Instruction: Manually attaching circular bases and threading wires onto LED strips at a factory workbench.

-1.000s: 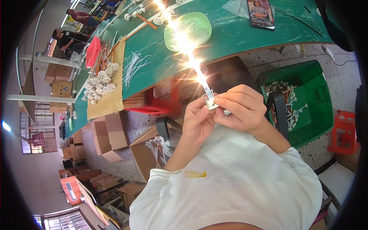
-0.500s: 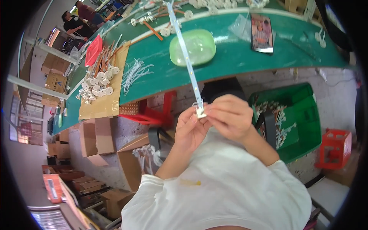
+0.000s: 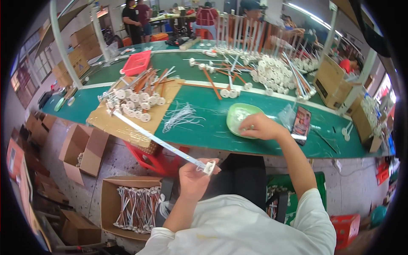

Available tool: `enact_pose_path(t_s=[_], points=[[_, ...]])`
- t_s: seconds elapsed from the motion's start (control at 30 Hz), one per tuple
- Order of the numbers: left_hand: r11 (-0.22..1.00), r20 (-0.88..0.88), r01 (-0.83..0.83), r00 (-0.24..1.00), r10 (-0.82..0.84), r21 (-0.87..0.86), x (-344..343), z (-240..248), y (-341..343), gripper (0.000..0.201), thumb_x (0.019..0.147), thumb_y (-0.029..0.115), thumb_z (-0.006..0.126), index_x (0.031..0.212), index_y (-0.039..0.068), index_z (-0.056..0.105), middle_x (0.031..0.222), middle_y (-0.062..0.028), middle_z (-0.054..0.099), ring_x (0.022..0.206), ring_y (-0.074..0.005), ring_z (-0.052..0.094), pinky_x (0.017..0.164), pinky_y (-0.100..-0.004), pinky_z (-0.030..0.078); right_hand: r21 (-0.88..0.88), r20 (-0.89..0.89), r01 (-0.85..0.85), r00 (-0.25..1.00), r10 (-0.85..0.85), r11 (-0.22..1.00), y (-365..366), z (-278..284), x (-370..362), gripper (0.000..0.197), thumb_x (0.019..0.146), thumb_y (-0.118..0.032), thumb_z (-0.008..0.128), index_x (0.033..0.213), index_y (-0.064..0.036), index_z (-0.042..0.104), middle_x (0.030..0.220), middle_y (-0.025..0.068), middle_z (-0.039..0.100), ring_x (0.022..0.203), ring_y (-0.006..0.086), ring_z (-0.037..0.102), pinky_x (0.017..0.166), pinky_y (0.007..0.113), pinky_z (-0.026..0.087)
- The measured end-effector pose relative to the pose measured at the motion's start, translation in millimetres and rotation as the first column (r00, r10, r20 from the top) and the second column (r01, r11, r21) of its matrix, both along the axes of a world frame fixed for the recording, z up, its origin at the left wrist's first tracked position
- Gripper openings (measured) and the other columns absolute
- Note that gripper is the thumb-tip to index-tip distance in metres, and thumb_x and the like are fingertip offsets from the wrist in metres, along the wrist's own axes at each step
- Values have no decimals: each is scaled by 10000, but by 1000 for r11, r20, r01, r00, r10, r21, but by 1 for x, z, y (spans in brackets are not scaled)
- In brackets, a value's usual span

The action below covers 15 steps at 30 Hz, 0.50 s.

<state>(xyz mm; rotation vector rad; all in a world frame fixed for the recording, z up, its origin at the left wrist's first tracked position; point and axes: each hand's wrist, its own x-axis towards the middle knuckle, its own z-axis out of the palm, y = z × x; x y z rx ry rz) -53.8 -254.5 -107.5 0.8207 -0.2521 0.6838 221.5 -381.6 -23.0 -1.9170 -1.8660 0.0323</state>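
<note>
My left hand point(image 3: 194, 180) is closed around the white end piece point(image 3: 208, 168) of a long, narrow LED strip point(image 3: 155, 138). The strip slants up and left from that hand, its far end over the cardboard beside a pile of white round-based parts point(image 3: 134, 102). Over the table, my right hand point(image 3: 260, 126) dips into a light green plastic bowl point(image 3: 233, 123). Its fingers are bent and bunched together inside the bowl; what they pinch, if anything, is too small to make out. Whitish contents lie in the bowl. Left of it lies a bunch of thin white wires point(image 3: 182, 117).
A phone point(image 3: 301, 125) and a clear plastic bag point(image 3: 287, 115) lie right of the bowl. Farther back are a red basket point(image 3: 137, 63) and heaped white parts point(image 3: 274, 74). Below stand an open carton of bundled strips point(image 3: 111, 208) and a green crate point(image 3: 319, 187). People work beyond.
My right hand has left the strip's end piece and moved forward into the bowl. My left hand keeps the strip, now tilted leftward. The view has lifted toward the room.
</note>
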Motion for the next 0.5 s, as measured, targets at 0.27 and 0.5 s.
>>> enact_pose_path(t_s=[0.27,0.5], points=[[999,-29,3,1000,-4,-43,5,-12,10,416,814,36,703,1197,-40,560,1192,-249,610,935,-266,648,855,-378,524,-158,-98,99,988,-116,982,5,-2,5,206,725,-95,760,925,-56,724,863,106,701,736,222,659,662,325,522],[1000,-62,-12,998,12,-1,5,-3,9,406,812,10,696,1192,-50,566,1171,-242,623,903,-230,652,834,-360,522,94,-21,332,943,-332,938,-2,-8,7,173,718,-72,752,884,-30,728,800,114,704,696,206,667,638,306,528]])
